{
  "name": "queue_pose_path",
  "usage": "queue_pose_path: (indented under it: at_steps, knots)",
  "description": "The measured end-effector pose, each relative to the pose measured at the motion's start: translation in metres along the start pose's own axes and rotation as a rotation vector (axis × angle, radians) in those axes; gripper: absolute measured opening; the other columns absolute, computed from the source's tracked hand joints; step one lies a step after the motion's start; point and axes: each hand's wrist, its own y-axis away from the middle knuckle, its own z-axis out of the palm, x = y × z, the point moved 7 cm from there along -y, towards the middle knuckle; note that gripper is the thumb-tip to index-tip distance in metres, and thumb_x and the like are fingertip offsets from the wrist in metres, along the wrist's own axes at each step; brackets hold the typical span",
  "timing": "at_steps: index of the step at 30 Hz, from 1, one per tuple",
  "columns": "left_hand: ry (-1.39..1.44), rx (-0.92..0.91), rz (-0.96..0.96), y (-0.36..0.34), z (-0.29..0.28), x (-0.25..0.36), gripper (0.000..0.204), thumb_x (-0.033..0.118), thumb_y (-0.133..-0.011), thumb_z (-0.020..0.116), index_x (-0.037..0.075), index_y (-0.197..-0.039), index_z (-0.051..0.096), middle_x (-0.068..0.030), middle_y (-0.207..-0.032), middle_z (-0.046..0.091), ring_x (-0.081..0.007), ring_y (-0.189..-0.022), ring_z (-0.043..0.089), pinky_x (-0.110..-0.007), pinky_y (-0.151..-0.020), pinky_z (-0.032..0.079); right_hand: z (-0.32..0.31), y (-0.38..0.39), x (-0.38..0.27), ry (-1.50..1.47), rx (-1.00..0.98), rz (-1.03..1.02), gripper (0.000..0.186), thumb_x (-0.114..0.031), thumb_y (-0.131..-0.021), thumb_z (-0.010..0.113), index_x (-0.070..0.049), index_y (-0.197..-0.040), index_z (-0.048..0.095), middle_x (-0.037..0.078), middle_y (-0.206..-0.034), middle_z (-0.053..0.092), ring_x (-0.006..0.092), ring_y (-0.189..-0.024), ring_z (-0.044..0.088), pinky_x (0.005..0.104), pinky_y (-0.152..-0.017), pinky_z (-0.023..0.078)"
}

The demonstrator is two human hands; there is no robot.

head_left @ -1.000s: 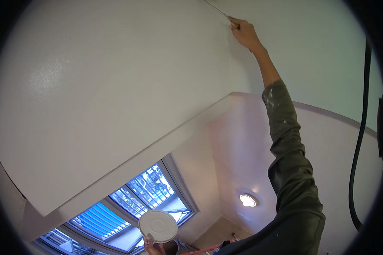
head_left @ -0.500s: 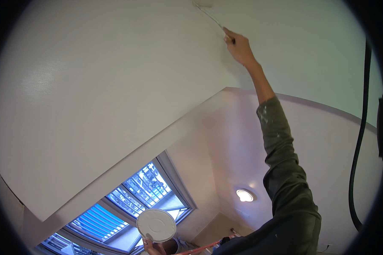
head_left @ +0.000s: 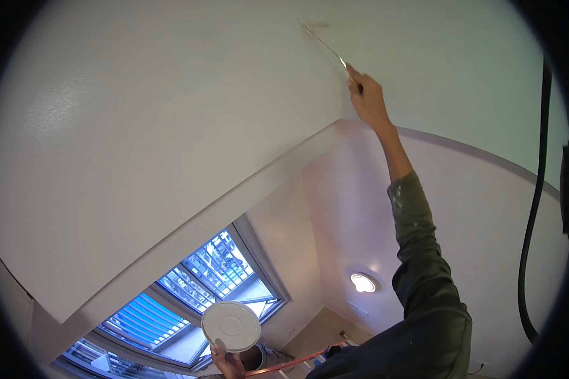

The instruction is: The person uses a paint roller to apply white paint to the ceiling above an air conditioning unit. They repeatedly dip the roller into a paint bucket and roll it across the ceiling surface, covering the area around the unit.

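Observation:
High up, my right hand [head_left: 368, 96] is closed around the handle of a thin-rodded tool [head_left: 325, 47], which looks like a small paint roller. Its far end meets the white overhead surface [head_left: 189, 120] and blends into it, beside a faint grey streak. White specks mark the dark green sleeve [head_left: 414, 215] of that arm. Low in view, my left hand [head_left: 226, 362] grips the lower edge of a round white lid [head_left: 231, 326], held tilted with its flat face showing. Just behind it, partly covered, is a round container [head_left: 254, 357] with a dark inside.
An orange-red ladder rail [head_left: 291, 364] runs below, by my body. Windows with bars and slats [head_left: 212, 271] stand at lower left. A lit round lamp [head_left: 363, 283] is on the pale surface. A black cable [head_left: 533, 221] hangs at the right.
My right hand and the tool have moved down and a little to the right. The lid has risen slightly in view, still held by my left hand. More of the ladder rail shows.

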Motion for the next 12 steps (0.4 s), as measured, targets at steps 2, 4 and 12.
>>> queue_pose_path:
  at_steps: [2, 4, 12]
  knots:
    - [0.051, -0.001, 0.013, 0.003, 0.000, 0.001, 0.049, 0.025, -0.096, 0.055, 0.004, -0.138, 0.043, -0.0103, -0.125, 0.056, -0.0215, -0.109, 0.058, -0.035, -0.082, 0.054, -0.004, -0.033, -0.008, 0.027, 0.012, -0.031, 0.044, -0.015, -0.092, 0.057, -0.012, -0.136, 0.057, 0.019, -0.077, 0.058, 0.0326, -0.074, 0.058, 0.0424, -0.075, 0.047]
    - [0.036, -0.063, -0.028, -0.002, -0.012, -0.005, 0.050, 0.024, -0.095, 0.054, 0.004, -0.139, 0.042, -0.0103, -0.125, 0.056, -0.0219, -0.109, 0.058, -0.035, -0.082, 0.054, -0.009, -0.064, -0.017, 0.001, 0.059, -0.086, 0.042, -0.017, -0.094, 0.057, -0.014, -0.136, 0.058, 0.015, -0.076, 0.056, 0.0253, -0.069, 0.053, 0.0369, -0.071, 0.046]
    - [0.060, -0.007, -0.019, 0.002, -0.011, -0.007, 0.056, 0.030, -0.094, 0.058, 0.008, -0.142, 0.039, -0.0117, -0.133, 0.052, -0.0255, -0.121, 0.053, -0.045, -0.091, 0.051, 0.007, -0.028, 0.010, 0.022, -0.016, 0.003, 0.044, -0.023, -0.094, 0.063, -0.017, -0.137, 0.058, 0.023, -0.110, 0.068, 0.0238, -0.095, 0.066, 0.0268, -0.090, 0.047]
